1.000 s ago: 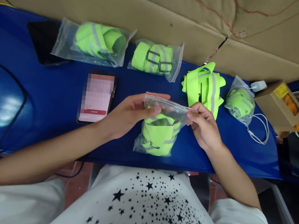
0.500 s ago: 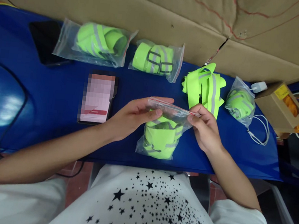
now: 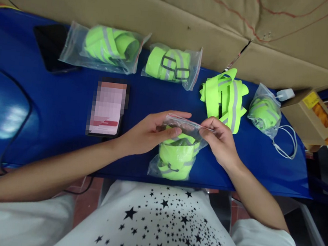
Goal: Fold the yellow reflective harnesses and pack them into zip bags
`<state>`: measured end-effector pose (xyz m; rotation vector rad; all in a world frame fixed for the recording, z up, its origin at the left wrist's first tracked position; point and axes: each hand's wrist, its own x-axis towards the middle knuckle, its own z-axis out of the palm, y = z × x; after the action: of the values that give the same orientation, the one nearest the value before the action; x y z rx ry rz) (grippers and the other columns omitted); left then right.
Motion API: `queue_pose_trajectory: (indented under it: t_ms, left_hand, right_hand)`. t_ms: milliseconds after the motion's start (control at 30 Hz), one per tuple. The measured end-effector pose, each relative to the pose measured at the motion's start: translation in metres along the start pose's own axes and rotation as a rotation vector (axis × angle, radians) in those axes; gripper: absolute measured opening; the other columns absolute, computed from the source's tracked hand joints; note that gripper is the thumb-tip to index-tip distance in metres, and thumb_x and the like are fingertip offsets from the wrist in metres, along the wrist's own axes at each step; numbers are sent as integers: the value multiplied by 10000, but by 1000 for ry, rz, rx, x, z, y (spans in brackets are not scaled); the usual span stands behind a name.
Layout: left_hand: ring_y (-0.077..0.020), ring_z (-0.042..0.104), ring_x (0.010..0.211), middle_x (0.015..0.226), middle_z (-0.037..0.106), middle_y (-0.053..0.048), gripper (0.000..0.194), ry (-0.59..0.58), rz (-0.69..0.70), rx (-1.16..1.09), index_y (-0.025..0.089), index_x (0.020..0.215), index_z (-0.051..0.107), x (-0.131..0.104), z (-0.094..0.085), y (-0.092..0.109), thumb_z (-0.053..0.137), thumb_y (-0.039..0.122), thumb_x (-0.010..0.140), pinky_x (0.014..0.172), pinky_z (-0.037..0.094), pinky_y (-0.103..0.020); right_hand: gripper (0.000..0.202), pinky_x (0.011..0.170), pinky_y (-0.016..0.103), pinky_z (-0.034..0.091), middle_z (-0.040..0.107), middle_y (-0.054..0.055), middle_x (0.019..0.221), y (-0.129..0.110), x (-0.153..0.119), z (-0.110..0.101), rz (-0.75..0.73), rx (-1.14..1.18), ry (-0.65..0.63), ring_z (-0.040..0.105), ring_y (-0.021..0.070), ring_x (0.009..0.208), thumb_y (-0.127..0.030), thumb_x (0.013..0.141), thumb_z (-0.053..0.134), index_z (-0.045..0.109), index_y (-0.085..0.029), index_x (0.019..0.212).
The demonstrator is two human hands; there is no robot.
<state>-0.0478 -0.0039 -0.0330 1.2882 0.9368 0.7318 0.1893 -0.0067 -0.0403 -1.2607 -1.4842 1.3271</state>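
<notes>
A clear zip-lock bag stands near the front edge of the blue table, with a folded neon-yellow reflective strap inside. My left hand grips the bag's upper left side, thumb in front and fingers behind. At the top right corner, along the red-lined seal, my right hand pinches the bag between thumb and fingers. Just beyond that hand lies a loose heap of neon-yellow reflective straps.
Bagged straps and another bag of straps line the back. A further bag lies right, near a white cable and a cardboard box. A lit phone and a dark tablet-like object are left.
Both hands and the bag have come slightly lower, toward my body. My right hand has shifted a little left along the bag's top edge.
</notes>
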Motion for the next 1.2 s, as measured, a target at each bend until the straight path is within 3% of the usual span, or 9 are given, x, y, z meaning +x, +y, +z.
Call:
queue_pose_trajectory:
  t_ms: [133,333,400,500,600,800,967,1100,1200]
  left_hand:
    - [-155,659,819,1142,771,-63,500,-64,-22,-24,262,1408,645,-1,1,-3,738,377,931,688,482,-257]
    - [-134,622,751,1077,760,-67,542,-83,-81,-59,221,1413,626,1,2,-4,756,361,906,658,460,-248]
    - [-135,615,732,1024,757,-57,515,-64,-85,-36,208,1362,660,2,1,-2,771,383,891,644,448,-248]
    - [-156,635,794,974,755,-49,325,-3,-52,30,192,1136,756,6,-4,-1,709,442,934,708,465,-266]
    - [-155,601,757,839,717,-29,333,26,-24,145,187,964,775,10,-10,-4,622,483,981,692,434,-267]
    - [-153,583,729,779,691,-12,318,49,84,348,183,922,742,9,-10,-5,580,445,1003,657,415,-256]
    - [-137,587,699,795,699,-20,310,21,64,248,171,931,738,6,-4,-3,622,454,981,626,429,-238]
    - [-128,584,676,794,695,-25,282,-23,33,140,165,964,737,5,-2,-1,736,440,904,607,441,-232]
    - [-138,601,716,822,699,-33,264,8,57,170,171,931,730,4,-2,-2,732,433,908,636,459,-239]
  right_hand:
    - [152,549,245,334,582,-44,676,1,1,0,-35,-21,-86,485,78,595,-305,910,725,657,-196,828]
    - [168,497,233,298,565,-49,652,3,-1,2,-105,-53,-94,455,64,552,-290,931,721,639,-194,821]
    - [176,477,230,281,557,-50,643,1,-2,2,-88,-54,-108,438,62,534,-299,937,719,634,-194,824]
    - [206,454,228,255,516,-58,616,-2,-3,2,-59,-44,-115,398,59,509,-322,943,717,619,-195,814]
    - [218,457,232,254,514,-57,624,-3,-2,1,-55,-50,-119,390,57,512,-361,942,723,634,-191,838]
    - [231,498,249,251,385,-81,581,-1,2,-4,-56,-165,-183,344,67,530,-430,921,754,722,-201,907]
    - [177,513,257,252,345,-80,575,-3,-4,-3,-97,-211,-162,338,71,528,-378,941,743,721,-217,872]
    - [168,510,258,269,361,-81,572,-3,-6,-1,-122,-207,-139,337,70,519,-368,945,740,720,-215,881]
    - [164,562,261,358,532,-42,664,-4,-4,-1,-170,-241,-157,466,89,594,-370,951,730,722,-214,899]
